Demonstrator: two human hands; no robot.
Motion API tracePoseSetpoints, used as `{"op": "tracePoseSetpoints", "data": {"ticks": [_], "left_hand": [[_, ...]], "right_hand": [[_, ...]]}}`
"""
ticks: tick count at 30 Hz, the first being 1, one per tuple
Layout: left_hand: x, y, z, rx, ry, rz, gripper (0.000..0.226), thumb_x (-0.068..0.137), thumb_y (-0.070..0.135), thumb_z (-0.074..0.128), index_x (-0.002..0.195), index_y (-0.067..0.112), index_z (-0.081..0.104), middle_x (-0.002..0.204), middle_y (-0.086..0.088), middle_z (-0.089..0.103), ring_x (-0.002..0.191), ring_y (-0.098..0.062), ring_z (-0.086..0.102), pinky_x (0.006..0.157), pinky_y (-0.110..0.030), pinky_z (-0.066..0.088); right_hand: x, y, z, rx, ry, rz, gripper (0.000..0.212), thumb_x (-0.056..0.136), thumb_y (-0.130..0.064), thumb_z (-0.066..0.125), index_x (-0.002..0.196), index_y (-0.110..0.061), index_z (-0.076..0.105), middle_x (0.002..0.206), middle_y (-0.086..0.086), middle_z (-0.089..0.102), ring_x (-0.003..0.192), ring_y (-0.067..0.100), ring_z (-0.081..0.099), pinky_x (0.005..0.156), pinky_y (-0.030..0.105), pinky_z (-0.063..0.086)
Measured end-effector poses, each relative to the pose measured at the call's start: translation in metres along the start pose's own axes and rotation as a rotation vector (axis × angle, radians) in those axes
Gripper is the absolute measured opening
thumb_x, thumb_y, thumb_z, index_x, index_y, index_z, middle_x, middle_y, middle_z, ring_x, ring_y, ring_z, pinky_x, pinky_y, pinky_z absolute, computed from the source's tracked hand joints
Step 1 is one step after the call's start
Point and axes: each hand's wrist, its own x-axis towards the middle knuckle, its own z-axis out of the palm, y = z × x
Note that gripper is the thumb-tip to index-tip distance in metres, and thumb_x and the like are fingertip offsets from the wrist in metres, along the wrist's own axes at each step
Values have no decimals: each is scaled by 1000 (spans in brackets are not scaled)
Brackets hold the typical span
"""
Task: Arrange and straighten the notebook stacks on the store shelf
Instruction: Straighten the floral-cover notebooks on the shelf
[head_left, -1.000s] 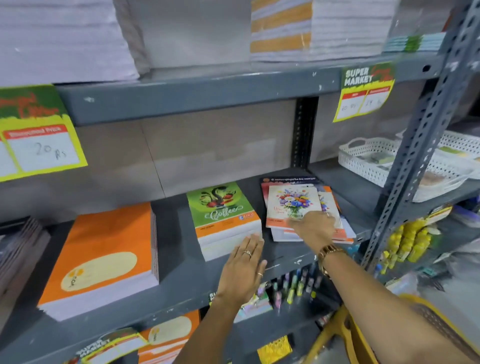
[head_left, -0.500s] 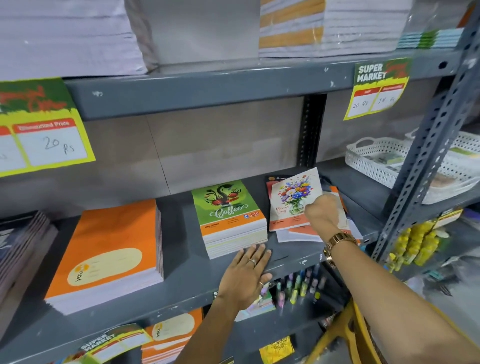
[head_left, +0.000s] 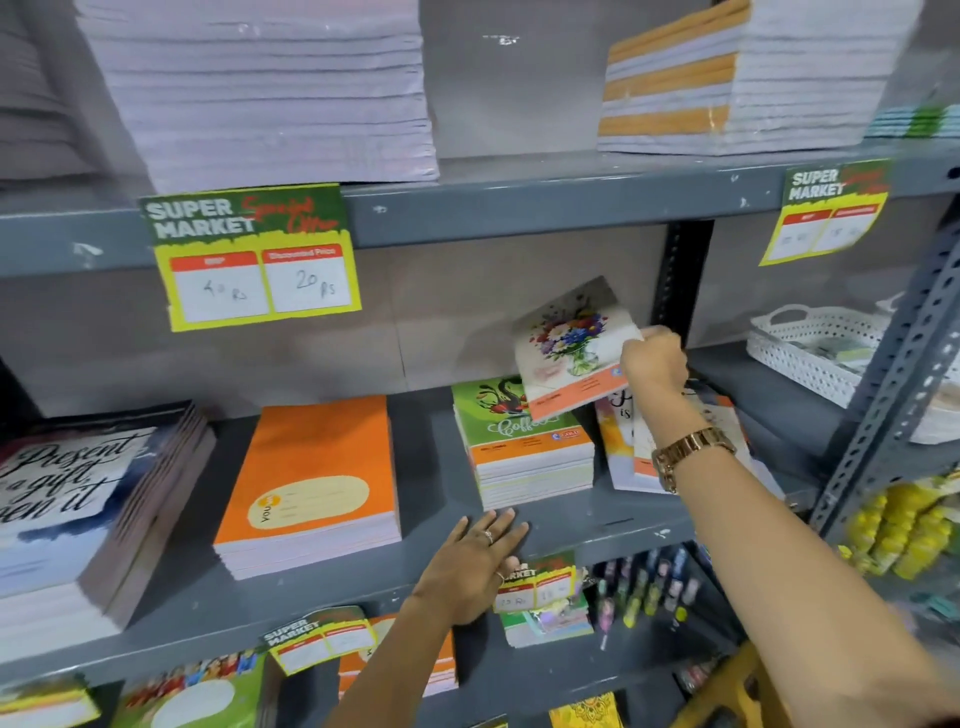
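**Flower notebook lifted off its pile**

My right hand (head_left: 653, 364) pinches the flower-cover notebook (head_left: 569, 345) by its right edge, fingers closed over it, and holds it in the air, tilted, above the grey middle shelf (head_left: 613, 514). Its lower corner hangs over the back of the green Coffee stack (head_left: 524, 441), though I cannot tell whether the two touch. Just to the right of that stack, under my wrist and its gold watch (head_left: 691, 452), lies the loose pile of notebooks (head_left: 621, 447), fanned out unevenly with their edges not lined up.

My left hand (head_left: 475, 564) lies flat on the front lip of the same shelf, fingers spread and pointing at the front of the Coffee stack, just short of it; it grips nothing. There are rings on two of its fingers.

Left of the Coffee stack, with a gap between, sits the orange stack (head_left: 311, 483), and farther left a stack with a lettered cover (head_left: 67, 499) at the edge of view. A price tag (head_left: 254, 254) reading SUPER MARKET hangs from the shelf above, and a second one (head_left: 828, 208) hangs to the right. On the top shelf stand tall piles of pale notebooks (head_left: 270, 88). A white basket (head_left: 810, 343) sits on the neighbouring shelf to the right
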Motion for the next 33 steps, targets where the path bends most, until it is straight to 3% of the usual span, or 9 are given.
{"op": "tracePoseSetpoints", "data": {"ticks": [5,7,9,11,13,20,28,33], "left_hand": [[-10,-4,0,-49,19,-34,49,101,28,22,148,28,8,160,4,2,147,-15,-3,119,-35,-5],[-10,-3,0,-53,19,-40,49,101,27,22,148,28,9,160,4,2,147,-15,-3,119,-35,-6],[-9,-3,0,-53,16,-47,49,101,27,22,148,28,9,160,4,1,147,-15,-3,119,-35,-6],[-9,-3,-1,-51,10,-49,49,102,28,22,148,28,8,160,4,1,147,-15,-4,119,-34,-7],[-9,-4,-1,-47,11,-51,49,102,28,22,148,29,7,160,5,1,147,-15,-4,119,-34,-7],[-3,3,4,-38,36,-93,50,101,34,24,148,26,10,160,3,3,147,-16,-1,119,-35,-5],[32,35,6,-48,26,-30,52,101,32,25,149,16,11,160,-2,5,147,-17,2,121,-35,0],[57,58,9,-40,11,18,52,101,30,24,149,14,9,160,-4,3,147,-18,0,122,-36,-1]], "right_hand": [[-8,17,47,90,-269,81,15,87,-5,50,95,2,61,100,19,61,94,30,60,86,43,49],[-14,25,58,29,-306,73,21,87,-6,51,104,2,62,104,19,65,90,32,63,82,40,53],[-22,33,63,-67,-332,73,28,89,-10,51,114,1,59,114,20,65,82,32,65,68,33,50],[-25,40,66,-141,-346,55,29,90,-11,51,116,3,56,117,22,64,87,33,65,63,30,46],[-26,42,68,-228,-328,-6,28,88,-10,53,111,4,59,115,23,64,98,37,64,67,32,48],[-21,36,49,-523,-154,-201,27,80,-18,61,103,-3,63,112,19,66,103,36,62,76,33,49],[16,87,-9,-569,-61,-54,30,82,-19,60,106,0,63,114,22,65,107,38,60,85,36,50],[33,124,-40,-725,-104,144,62,81,-45,63,125,-3,53,132,19,50,120,38,49,96,40,46]]}}
